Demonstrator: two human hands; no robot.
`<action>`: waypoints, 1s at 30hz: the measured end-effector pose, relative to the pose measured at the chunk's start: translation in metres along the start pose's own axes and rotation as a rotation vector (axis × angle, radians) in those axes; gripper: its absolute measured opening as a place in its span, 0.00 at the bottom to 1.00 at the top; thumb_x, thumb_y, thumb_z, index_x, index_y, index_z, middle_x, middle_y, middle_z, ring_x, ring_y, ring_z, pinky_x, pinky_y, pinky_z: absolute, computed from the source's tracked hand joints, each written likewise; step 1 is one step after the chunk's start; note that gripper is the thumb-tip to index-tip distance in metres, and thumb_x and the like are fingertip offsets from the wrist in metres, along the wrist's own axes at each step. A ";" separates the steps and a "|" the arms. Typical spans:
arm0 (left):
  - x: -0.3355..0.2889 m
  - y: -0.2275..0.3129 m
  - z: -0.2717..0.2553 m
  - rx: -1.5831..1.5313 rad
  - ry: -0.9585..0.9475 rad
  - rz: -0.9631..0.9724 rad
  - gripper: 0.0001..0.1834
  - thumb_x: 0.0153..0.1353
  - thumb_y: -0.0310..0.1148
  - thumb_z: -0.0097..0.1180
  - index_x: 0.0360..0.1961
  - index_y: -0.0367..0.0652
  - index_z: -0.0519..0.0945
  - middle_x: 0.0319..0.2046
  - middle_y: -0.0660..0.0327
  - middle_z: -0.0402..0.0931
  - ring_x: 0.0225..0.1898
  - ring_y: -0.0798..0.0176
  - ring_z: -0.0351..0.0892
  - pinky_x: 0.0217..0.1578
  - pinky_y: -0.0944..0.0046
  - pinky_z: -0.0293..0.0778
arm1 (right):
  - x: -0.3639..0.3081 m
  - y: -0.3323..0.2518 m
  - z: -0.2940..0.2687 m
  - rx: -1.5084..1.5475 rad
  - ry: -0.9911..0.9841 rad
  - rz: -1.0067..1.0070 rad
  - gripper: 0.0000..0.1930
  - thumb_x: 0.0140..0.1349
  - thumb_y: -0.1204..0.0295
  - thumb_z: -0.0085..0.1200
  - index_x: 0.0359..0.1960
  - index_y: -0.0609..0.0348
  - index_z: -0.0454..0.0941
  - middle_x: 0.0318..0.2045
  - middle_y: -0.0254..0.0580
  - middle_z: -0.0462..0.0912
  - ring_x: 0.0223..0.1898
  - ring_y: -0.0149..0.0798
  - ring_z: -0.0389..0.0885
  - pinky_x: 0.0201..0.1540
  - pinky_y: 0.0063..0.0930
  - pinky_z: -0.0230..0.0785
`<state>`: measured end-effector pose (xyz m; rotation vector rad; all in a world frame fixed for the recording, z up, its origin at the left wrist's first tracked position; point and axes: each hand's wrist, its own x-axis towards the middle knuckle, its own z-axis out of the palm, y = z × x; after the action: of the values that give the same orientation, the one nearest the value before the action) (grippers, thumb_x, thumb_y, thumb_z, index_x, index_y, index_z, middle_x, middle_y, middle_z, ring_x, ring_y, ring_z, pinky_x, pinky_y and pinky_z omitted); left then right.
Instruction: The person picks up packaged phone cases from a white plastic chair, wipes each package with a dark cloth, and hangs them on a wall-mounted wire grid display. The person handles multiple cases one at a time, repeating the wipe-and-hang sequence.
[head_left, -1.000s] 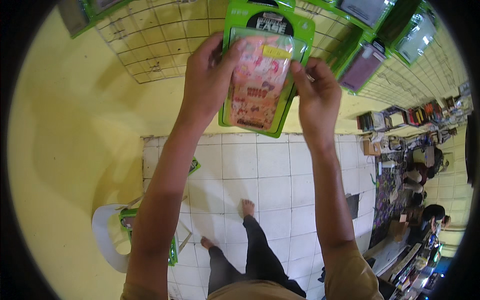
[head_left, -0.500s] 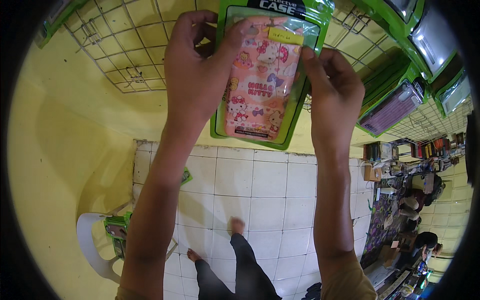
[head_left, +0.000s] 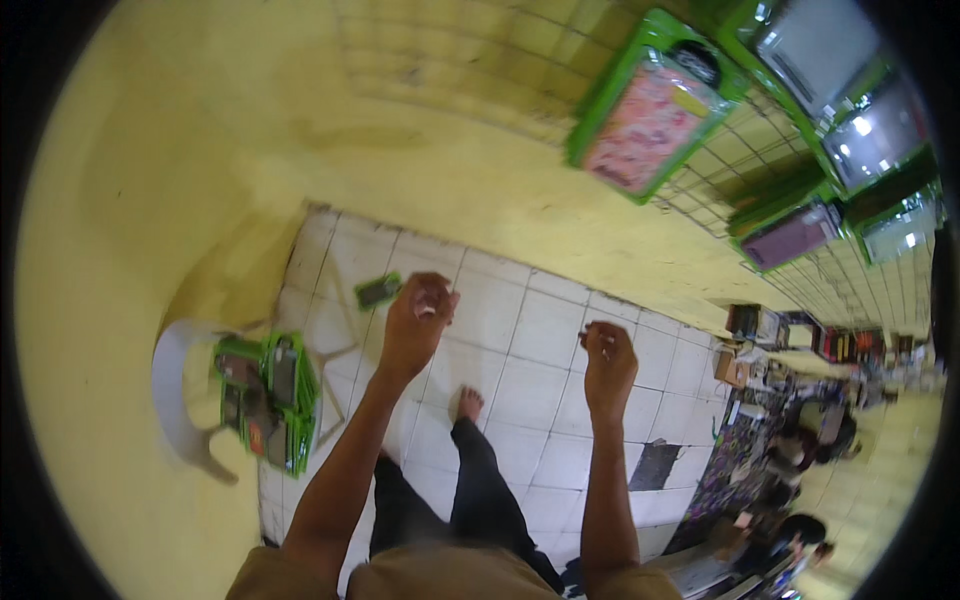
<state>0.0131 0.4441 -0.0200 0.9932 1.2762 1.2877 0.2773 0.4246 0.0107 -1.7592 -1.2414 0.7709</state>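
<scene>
My left hand [head_left: 420, 318] hangs over the white floor with its fingers curled in and nothing visible in them. To its right, my right hand [head_left: 610, 362] is also held in the air, fingers bent inward and holding nothing that I can see. Both are well apart from the wall rack. Up on that rack hangs a green-edged package with a pink patterned phone case [head_left: 645, 125], tilted and slightly blurred. A single green phone case package [head_left: 377, 291] lies on the tiles just left of my left hand.
A white plastic chair [head_left: 180, 400] stands at the left, with a pile of green phone case packages [head_left: 290, 400] on its seat. More packages [head_left: 790, 235] hang from the wire grid [head_left: 735, 150] at upper right. People and boxes [head_left: 733, 368] are at the far right.
Both hands have let go of the pink phone case package and come down toward me. The package now hangs on the rack. The view has turned, showing more of the chair.
</scene>
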 end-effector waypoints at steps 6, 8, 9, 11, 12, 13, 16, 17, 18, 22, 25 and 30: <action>-0.206 -0.072 -0.136 0.131 0.277 -0.413 0.10 0.67 0.31 0.60 0.45 0.38 0.78 0.33 0.62 0.79 0.31 0.69 0.79 0.33 0.68 0.77 | -0.152 0.054 0.069 -0.040 -0.423 0.184 0.09 0.66 0.72 0.58 0.40 0.68 0.82 0.35 0.49 0.87 0.38 0.41 0.87 0.45 0.32 0.78; -0.255 -0.087 -0.177 0.159 0.408 -0.414 0.09 0.67 0.31 0.59 0.44 0.38 0.78 0.34 0.62 0.79 0.31 0.69 0.79 0.33 0.68 0.77 | -0.186 0.055 0.101 -0.113 -0.598 0.062 0.10 0.68 0.72 0.57 0.41 0.69 0.81 0.35 0.47 0.86 0.39 0.38 0.86 0.45 0.29 0.78; -0.272 -0.096 -0.200 0.165 0.468 -0.419 0.09 0.67 0.30 0.59 0.44 0.38 0.78 0.34 0.61 0.80 0.32 0.69 0.79 0.33 0.68 0.77 | -0.201 0.052 0.125 -0.162 -0.669 0.010 0.10 0.69 0.71 0.57 0.41 0.70 0.80 0.35 0.46 0.86 0.39 0.37 0.86 0.45 0.27 0.78; -0.299 -0.112 -0.240 0.148 0.602 -0.419 0.07 0.66 0.28 0.58 0.44 0.39 0.79 0.33 0.63 0.80 0.32 0.70 0.79 0.34 0.68 0.76 | -0.233 0.044 0.177 -0.043 -0.789 -0.049 0.09 0.66 0.72 0.59 0.39 0.69 0.82 0.33 0.46 0.86 0.39 0.35 0.86 0.45 0.28 0.78; -0.309 -0.121 -0.259 0.118 0.672 -0.392 0.07 0.66 0.28 0.58 0.44 0.39 0.79 0.32 0.63 0.80 0.32 0.70 0.79 0.34 0.68 0.76 | -0.247 0.039 0.206 -0.145 -0.848 -0.108 0.09 0.66 0.72 0.59 0.39 0.68 0.82 0.33 0.46 0.87 0.39 0.35 0.86 0.45 0.29 0.78; -0.318 -0.129 -0.278 0.080 0.744 -0.408 0.07 0.65 0.27 0.58 0.43 0.39 0.79 0.32 0.63 0.80 0.32 0.71 0.79 0.34 0.68 0.75 | -0.260 0.034 0.237 -0.225 -0.903 -0.164 0.09 0.65 0.72 0.59 0.39 0.67 0.82 0.34 0.46 0.87 0.39 0.35 0.86 0.44 0.29 0.78; -0.338 -0.154 -0.326 0.159 0.876 -0.345 0.07 0.64 0.26 0.58 0.43 0.39 0.79 0.32 0.63 0.81 0.35 0.68 0.80 0.37 0.67 0.76 | -0.301 0.020 0.331 -0.088 -1.024 -0.324 0.09 0.64 0.72 0.60 0.41 0.66 0.82 0.35 0.48 0.86 0.39 0.41 0.86 0.44 0.31 0.77; -0.344 -0.163 -0.341 0.210 0.903 -0.340 0.08 0.63 0.25 0.59 0.43 0.39 0.79 0.33 0.63 0.81 0.36 0.67 0.80 0.37 0.66 0.76 | -0.313 0.018 0.362 -0.075 -1.050 -0.424 0.10 0.63 0.72 0.61 0.42 0.65 0.82 0.36 0.49 0.85 0.40 0.44 0.86 0.46 0.33 0.77; -0.348 -0.175 -0.356 0.277 0.901 -0.373 0.10 0.61 0.23 0.59 0.44 0.40 0.79 0.37 0.60 0.81 0.39 0.63 0.82 0.37 0.64 0.76 | -0.325 0.018 0.392 -0.118 -1.076 -0.541 0.13 0.61 0.71 0.63 0.45 0.65 0.81 0.41 0.50 0.83 0.44 0.48 0.84 0.49 0.36 0.76; -0.339 -0.220 -0.408 0.454 0.897 -0.350 0.18 0.55 0.23 0.63 0.48 0.42 0.78 0.48 0.52 0.75 0.48 0.50 0.77 0.47 0.56 0.75 | -0.367 0.033 0.491 -0.432 -1.034 -0.808 0.21 0.57 0.71 0.66 0.52 0.63 0.78 0.54 0.55 0.74 0.56 0.56 0.74 0.58 0.46 0.71; -0.331 -0.240 -0.415 0.702 0.778 -0.447 0.28 0.51 0.32 0.69 0.54 0.42 0.74 0.53 0.50 0.71 0.54 0.45 0.71 0.53 0.50 0.71 | -0.385 0.054 0.527 -0.681 -1.014 -0.886 0.23 0.56 0.72 0.66 0.54 0.61 0.78 0.55 0.55 0.72 0.56 0.56 0.73 0.58 0.47 0.70; -0.333 -0.256 -0.388 0.975 0.459 -0.486 0.54 0.40 0.48 0.78 0.67 0.42 0.65 0.63 0.47 0.62 0.62 0.44 0.65 0.64 0.46 0.63 | -0.383 0.063 0.541 -0.891 -1.067 -0.817 0.17 0.57 0.75 0.63 0.49 0.64 0.82 0.49 0.52 0.76 0.53 0.52 0.75 0.55 0.46 0.70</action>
<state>-0.2956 0.0370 -0.2773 0.9316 2.4363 0.4716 -0.2723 0.2018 -0.2907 -1.0970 -3.1189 0.6733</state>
